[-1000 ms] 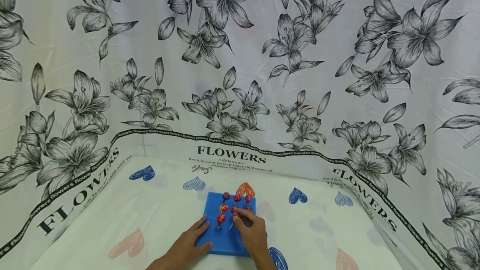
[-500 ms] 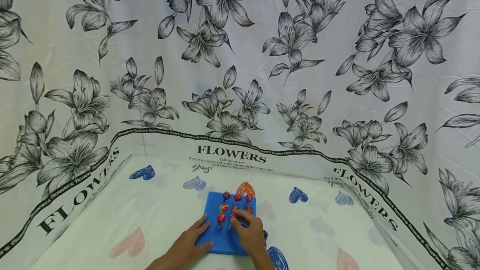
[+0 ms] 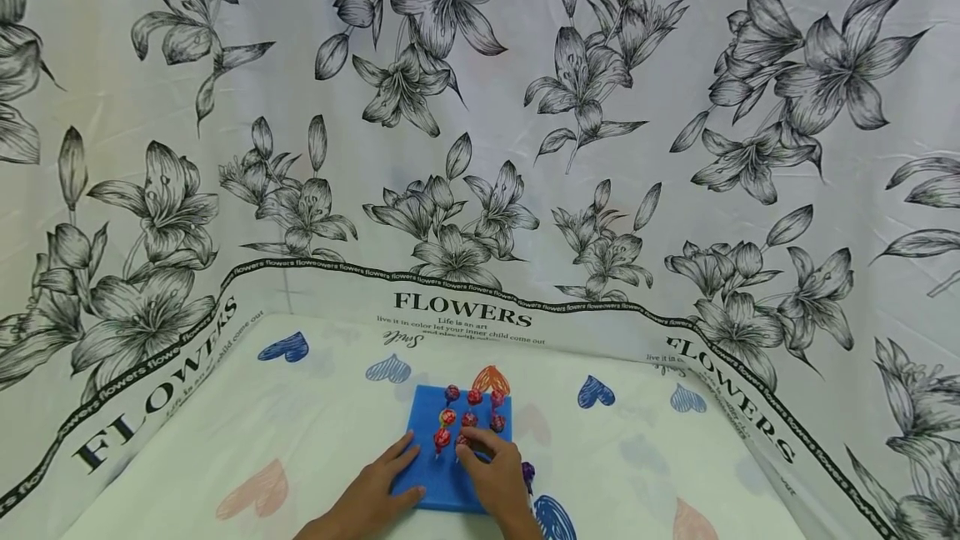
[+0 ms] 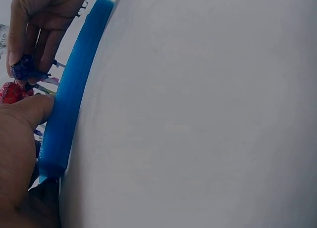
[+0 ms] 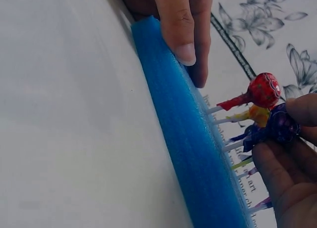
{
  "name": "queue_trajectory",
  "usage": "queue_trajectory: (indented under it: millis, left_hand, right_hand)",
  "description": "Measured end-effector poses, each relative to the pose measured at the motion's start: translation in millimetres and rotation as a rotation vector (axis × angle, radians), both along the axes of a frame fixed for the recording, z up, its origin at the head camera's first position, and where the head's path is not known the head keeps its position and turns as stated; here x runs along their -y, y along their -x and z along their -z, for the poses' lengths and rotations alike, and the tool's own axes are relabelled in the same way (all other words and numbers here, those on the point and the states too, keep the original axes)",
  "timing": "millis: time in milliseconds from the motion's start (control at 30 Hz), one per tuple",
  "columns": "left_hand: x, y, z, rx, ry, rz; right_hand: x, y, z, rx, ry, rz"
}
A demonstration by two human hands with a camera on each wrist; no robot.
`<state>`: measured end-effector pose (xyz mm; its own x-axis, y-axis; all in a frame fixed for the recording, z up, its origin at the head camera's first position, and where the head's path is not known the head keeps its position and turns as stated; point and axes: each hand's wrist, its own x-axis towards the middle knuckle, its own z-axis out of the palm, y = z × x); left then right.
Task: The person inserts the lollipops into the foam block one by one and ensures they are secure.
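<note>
A blue foam block (image 3: 431,486) lies on the cloth, with several wrapped lollipops standing in it on their sticks. My left hand (image 3: 375,477) rests on its left edge, fingers fairly straight and thumb on the near part. At the block's middle, my right hand (image 3: 497,472) pinches the wrapped head of a dark purple lollipop (image 5: 283,125) between thumb and fingers. That lollipop's white stick meets the foam face in the right wrist view. Beside it stands a red lollipop (image 5: 264,90); another red lollipop (image 3: 442,438) shows left of my right hand in the head view.
Just right of my right hand, a purple lollipop (image 3: 528,472) is partly hidden by it. White cloth (image 3: 622,482) printed with hearts spreads around the block. A white curtain (image 3: 480,107) with black flower drawings hangs behind.
My right hand has shifted slightly left and towards me, bringing the pinched lollipop's stick down to the foam. More of the purple lollipop at right now shows. My left hand stays put.
</note>
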<state>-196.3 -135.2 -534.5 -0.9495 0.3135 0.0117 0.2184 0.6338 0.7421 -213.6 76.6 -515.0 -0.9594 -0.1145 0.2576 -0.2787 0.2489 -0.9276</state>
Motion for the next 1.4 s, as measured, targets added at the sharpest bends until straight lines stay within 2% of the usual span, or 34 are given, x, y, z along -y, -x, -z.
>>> queue_trajectory:
  millis: [233,467,667,900,1067,1133,1233,1400]
  left_hand:
    - [0.8,1.5,1.5,0.016,-0.002,-0.010]
    - [-0.5,0.9,-0.7,0.010,0.001,-0.007]
    - [-1.3,0.4,-2.9,0.006,0.007,-0.015]
    - [-1.6,1.0,1.1,0.013,0.019,-0.022]
    - [-2.1,2.3,3.2,0.015,0.020,-0.024]
    - [-2.0,2.1,3.2,0.009,0.019,-0.022]
    - [-1.8,1.2,2.7,0.003,0.014,-0.019]
    - [-1.8,0.8,2.3,0.007,0.017,-0.025]
  right_hand:
    - [0.4,2.2,-0.7,0.001,-0.018,0.004]
    - [-5.4,3.0,-14.5,-0.132,-0.013,-0.022]
    - [-15.1,1.1,-38.0,-0.217,-0.048,-0.015]
    - [-31.6,-5.9,-70.5,-0.258,-0.002,0.030]
    - [-41.0,-22.7,-108.8,-0.341,0.019,0.065]
    - [-47.1,-23.4,-114.2,-0.378,0.015,0.083]
    - [-59.1,-15.1,-104.7,-0.413,0.011,0.130]
    - [-74.4,-7.4,-88.1,-0.329,0.022,0.229]
